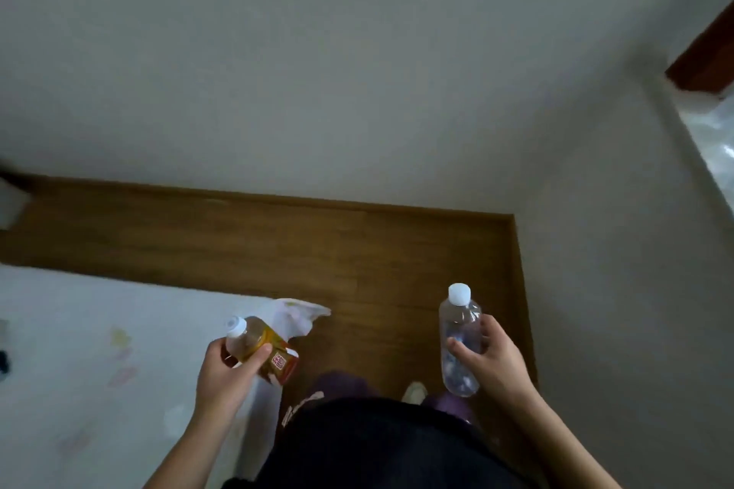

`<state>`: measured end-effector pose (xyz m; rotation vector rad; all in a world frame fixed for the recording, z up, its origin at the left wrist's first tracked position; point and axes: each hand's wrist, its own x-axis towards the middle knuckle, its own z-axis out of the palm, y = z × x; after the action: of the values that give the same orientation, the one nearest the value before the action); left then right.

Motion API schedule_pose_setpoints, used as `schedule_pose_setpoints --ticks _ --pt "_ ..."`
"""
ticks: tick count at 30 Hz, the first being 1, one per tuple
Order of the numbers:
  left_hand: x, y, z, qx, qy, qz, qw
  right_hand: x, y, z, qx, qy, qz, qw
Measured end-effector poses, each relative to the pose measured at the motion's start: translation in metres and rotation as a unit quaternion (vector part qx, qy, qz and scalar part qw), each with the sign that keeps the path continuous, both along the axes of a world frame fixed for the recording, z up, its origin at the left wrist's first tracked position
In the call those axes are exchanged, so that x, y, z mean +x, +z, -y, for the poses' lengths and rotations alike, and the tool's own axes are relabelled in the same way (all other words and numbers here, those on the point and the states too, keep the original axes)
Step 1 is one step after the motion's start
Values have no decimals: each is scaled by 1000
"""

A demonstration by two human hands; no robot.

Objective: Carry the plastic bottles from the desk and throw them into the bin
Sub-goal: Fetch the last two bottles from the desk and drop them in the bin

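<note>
My left hand [228,373] grips an amber drink bottle [267,351] with a white cap and an orange-red label, tilted with its cap pointing up and left. In my right hand [490,363] is a clear plastic bottle [459,333] with a white cap, held nearly upright by its middle. Both bottles hang over the wooden floor [357,258] in front of my body. No bin and no desk are in view.
A white bed sheet with faint pastel prints [99,349] fills the lower left, its corner [296,315] folded over the floor. Plain walls [357,71] meet at a corner on the right. A dark red door frame [707,51] shows at the upper right.
</note>
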<state>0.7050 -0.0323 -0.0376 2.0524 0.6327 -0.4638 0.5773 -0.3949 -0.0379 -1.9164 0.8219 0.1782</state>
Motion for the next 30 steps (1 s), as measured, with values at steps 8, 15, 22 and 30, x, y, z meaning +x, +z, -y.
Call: schedule_pose_setpoints --ticks 8,15,22,30 --pt "46 -3 -47 18 185 23 982 218 5 -32 -30 218 12 975" --pt "164 -7 -56 -18 200 43 979 346 -9 -47 -77 232 -12 970" --pt "295 6 -58 -38 168 78 982 454 -12 -34 -126 238 -39 962" --pt "408 1 -94 -32 241 77 967 623 -32 -63 -95 284 -48 953"
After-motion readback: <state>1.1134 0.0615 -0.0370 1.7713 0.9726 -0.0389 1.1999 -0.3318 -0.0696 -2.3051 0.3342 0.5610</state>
